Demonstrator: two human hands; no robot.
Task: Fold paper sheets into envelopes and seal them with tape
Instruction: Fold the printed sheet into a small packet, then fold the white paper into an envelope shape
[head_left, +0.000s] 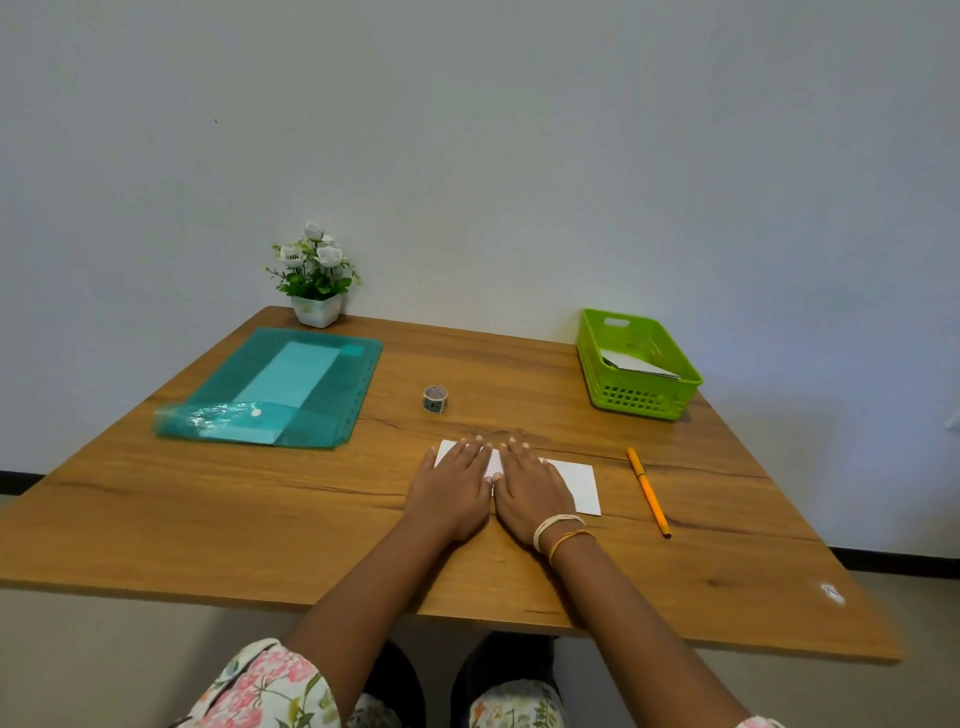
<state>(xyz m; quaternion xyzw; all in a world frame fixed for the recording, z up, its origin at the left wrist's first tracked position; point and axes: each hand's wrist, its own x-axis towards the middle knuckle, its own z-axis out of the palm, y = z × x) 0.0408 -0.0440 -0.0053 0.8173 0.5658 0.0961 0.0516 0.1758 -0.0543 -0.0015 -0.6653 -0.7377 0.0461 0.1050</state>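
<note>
The left hand (451, 486) and the right hand (530, 491) lie flat, side by side, on a white paper sheet (576, 483) near the middle of the wooden worktop (208, 519). The fingers of both hands are straight and held close together, pressing the paper down; the thumbs nearly touch each other. The right part of the sheet shows free beside the right hand, and a small corner of it shows beyond the left fingertips. The right wrist carries thread bracelets (561, 532) (some pale and one orange).

At the far left of the worktop lies a teal transparent plastic folder (322, 405) with white paper inside. Behind it, at the wall, stands a small white pot with artificial white flowers (314, 275). A small roll of patterned tape (435, 399) stands well apart from the hands, beyond the sheet. To the right of the sheet lies an orange pen (648, 491), near the paper but not touching it. At the far right corner stands a green plastic basket (636, 400), and folded white paper (636, 364) leans inside it.

At the bottom edge floral sleeves (260, 691) are visible.
</note>
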